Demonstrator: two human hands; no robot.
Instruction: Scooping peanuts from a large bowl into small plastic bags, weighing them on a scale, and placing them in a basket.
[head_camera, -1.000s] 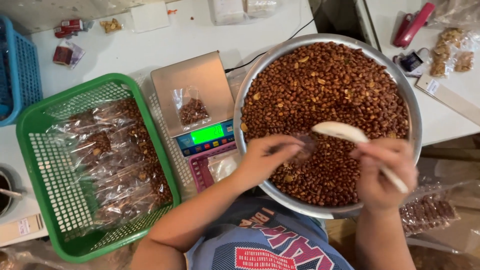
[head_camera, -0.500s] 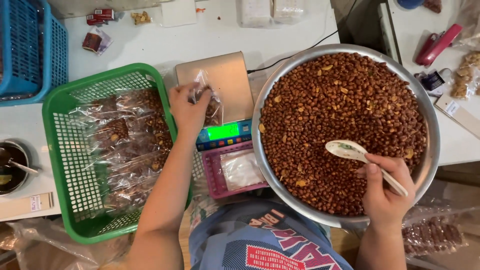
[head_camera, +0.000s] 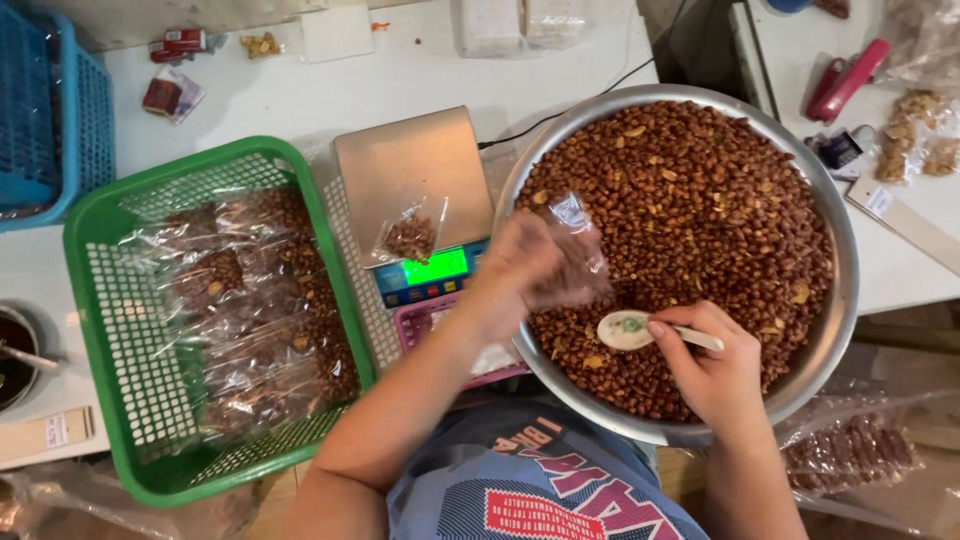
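- Fingers (head_camera: 668, 330) of the right hand (head_camera: 712, 372), lower right of centre, are closed round the handle of a pale spoon (head_camera: 628, 329); its bowl lies just above the roasted nuts (head_camera: 700, 210).
- Fingers of the left hand (head_camera: 525, 268), at centre and motion-blurred, are pinched on a small clear plastic bag (head_camera: 575, 240) held over the left part of the nuts.
- White surface (head_camera: 420, 70): fills the upper frame and carries everything below.
- Large metal basin (head_camera: 838, 300): right of centre, heaped with the nuts.
- Green plastic basket (head_camera: 110, 330): left of the frame, holding filled clear packets (head_camera: 250, 320).
- Blue basket (head_camera: 50, 130): upper left edge.
- Weighing scale (head_camera: 405, 165): between green basket and basin, green display lit; a small packet of nuts (head_camera: 410, 237) rests on its platform.
- Red stapler (head_camera: 845, 78): upper right.
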